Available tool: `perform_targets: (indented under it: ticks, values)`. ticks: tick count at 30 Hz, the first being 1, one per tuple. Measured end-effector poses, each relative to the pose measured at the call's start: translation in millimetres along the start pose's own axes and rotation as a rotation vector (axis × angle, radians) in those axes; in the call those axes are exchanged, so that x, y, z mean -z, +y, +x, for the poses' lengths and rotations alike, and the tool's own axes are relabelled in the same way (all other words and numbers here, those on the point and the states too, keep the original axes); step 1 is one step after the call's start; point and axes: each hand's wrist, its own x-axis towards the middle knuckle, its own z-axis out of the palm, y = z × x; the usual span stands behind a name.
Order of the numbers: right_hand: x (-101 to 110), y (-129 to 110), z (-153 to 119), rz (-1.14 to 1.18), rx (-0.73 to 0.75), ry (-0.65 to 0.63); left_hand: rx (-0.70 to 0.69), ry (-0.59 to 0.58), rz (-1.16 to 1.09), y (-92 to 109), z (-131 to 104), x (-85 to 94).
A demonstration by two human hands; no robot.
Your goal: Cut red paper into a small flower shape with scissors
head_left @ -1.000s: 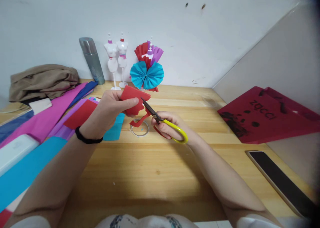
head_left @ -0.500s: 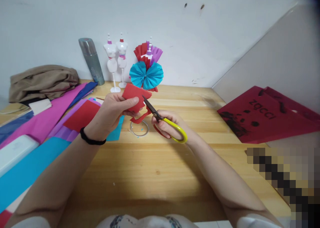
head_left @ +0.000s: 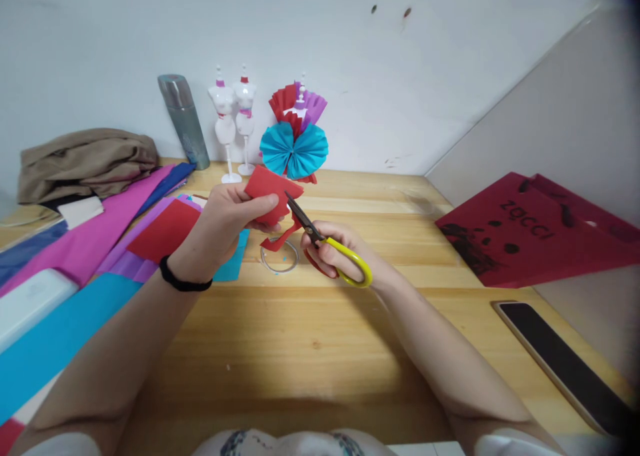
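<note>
Held up above the table is a piece of red paper [head_left: 265, 181], pinched between the thumb and fingers of my left hand [head_left: 233, 213]. My right hand [head_left: 333, 246] grips scissors [head_left: 354, 261] with yellow handles and dark blades. The blade tips lie at the paper's right edge, where a narrow red strip [head_left: 283, 236] curls down, partly cut away. Beneath the strip, a thin wire ring [head_left: 280, 269] lies on the wood with tiny blue scraps. Behind the paper stands a mannequin dressed in a pleated blue paper bow [head_left: 294, 151] and red and purple fans.
Two bare white mannequins [head_left: 225, 119] and a grey flask [head_left: 184, 123] stand along the wall. Coloured paper sheets [head_left: 100, 233] and a brown cloth [head_left: 87, 163] cover the left side. A red bag [head_left: 525, 243] and a phone [head_left: 560, 363] are on the right.
The scissor handles have closed slightly, while the blade tips stay at the paper's edge. My left hand and the red paper barely move.
</note>
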Motion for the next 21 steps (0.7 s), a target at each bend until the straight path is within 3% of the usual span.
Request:
perform_targets:
  ticks: [8, 21]
  values:
    - [-0.4, 1.5, 1.5, -0.001, 0.014, -0.013, -0.018, -0.070, 0.013, -1.1, -2.5, -1.8]
    - [3.2, 4.2, 1.2, 0.009, 0.035, -0.001, -0.011, -0.044, 0.024, -1.2, -1.7, -1.9]
